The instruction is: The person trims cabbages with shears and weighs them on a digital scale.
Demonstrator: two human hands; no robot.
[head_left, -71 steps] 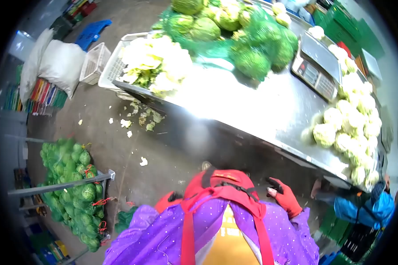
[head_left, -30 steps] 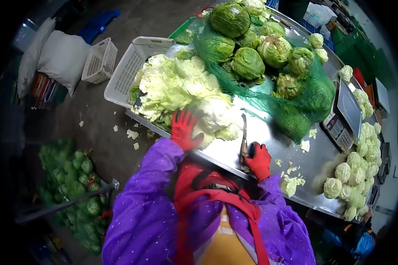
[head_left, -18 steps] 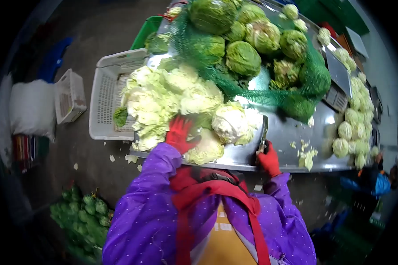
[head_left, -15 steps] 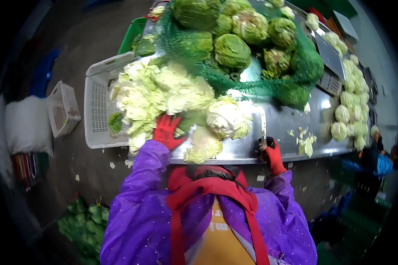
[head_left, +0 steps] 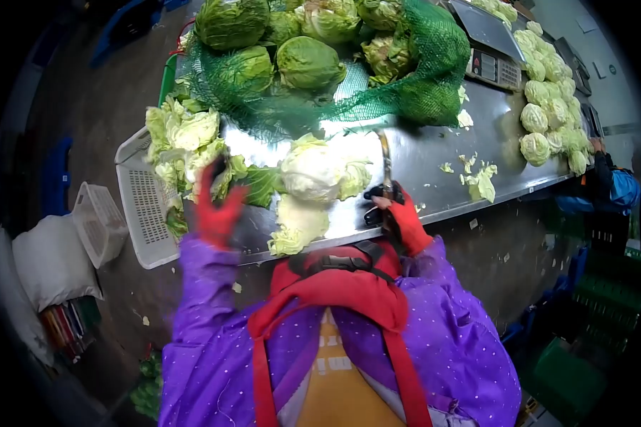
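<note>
The left hand [head_left: 219,212] spreads wide, empty, by loose leaves [head_left: 194,132]; the right hand [head_left: 402,219] grips a knife [head_left: 387,162] near the pale cabbage [head_left: 310,172]!

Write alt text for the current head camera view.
A gloved right hand holds a knife at a metal table; the blurred left hand is open near loose leaves. A pale cabbage lies between; green cabbages and netting lie beyond.

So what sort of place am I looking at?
Probably a vegetable trimming or packing area: green cabbages with netting around them lie on a metal table, loose leaves are heaped by a white crate, and pale cabbage heads are piled near a scale.
</note>
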